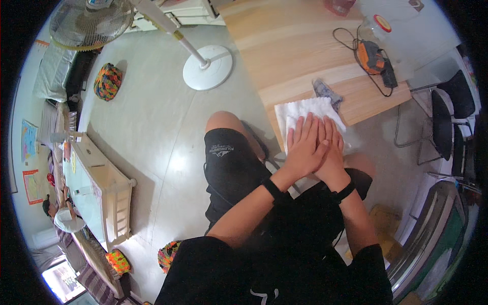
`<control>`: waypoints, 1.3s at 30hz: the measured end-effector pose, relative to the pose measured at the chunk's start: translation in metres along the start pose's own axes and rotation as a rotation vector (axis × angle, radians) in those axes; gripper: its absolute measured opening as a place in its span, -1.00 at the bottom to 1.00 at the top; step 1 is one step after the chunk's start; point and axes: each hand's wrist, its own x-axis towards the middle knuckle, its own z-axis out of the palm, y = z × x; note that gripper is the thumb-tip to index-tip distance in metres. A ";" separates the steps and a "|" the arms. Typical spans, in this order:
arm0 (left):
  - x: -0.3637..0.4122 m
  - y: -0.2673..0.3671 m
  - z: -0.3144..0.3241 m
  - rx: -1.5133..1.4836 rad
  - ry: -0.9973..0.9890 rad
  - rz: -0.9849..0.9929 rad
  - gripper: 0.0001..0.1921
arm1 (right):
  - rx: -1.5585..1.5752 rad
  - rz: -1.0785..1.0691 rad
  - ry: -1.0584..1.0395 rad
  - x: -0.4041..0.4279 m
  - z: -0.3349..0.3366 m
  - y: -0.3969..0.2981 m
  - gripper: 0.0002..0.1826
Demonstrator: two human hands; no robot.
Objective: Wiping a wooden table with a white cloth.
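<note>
My left hand [305, 150] and my right hand [332, 158] lie flat, side by side, on a folded white cloth [284, 111]. The left thumb crosses over the back of the right hand. Both palms press down with the fingers stretched forward, and neither hand grasps the cloth. Under it is the near corner of a wood-grain table [274, 49]; part of the cloth is hidden beneath my hands. Just beyond the cloth sits a crumpled grey-blue patterned fabric piece [328, 93].
An orange-and-grey corded power tool [370, 57] and a red-lidded clear jar [382, 23] are on the table. A pedestal fan [207, 68] stands left of it, black chairs [440, 124] to the right. A person [68, 219] sits by a glass-topped table [85, 190] far left.
</note>
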 end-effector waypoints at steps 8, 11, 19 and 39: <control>0.006 -0.019 -0.035 -0.080 0.005 -0.052 -0.28 | -0.005 -0.059 -0.051 0.022 -0.002 -0.031 0.03; 0.009 -0.022 -0.039 -0.101 0.016 -0.053 -0.28 | -0.006 -0.074 -0.102 0.034 -0.008 -0.035 0.04; 0.051 -0.054 -0.070 0.002 0.193 -0.068 -0.28 | -0.021 -0.121 -0.199 0.103 0.023 -0.039 0.05; 0.188 -0.136 -0.144 -0.145 0.633 0.118 -0.33 | -0.294 -0.230 -0.358 0.306 0.059 -0.055 0.27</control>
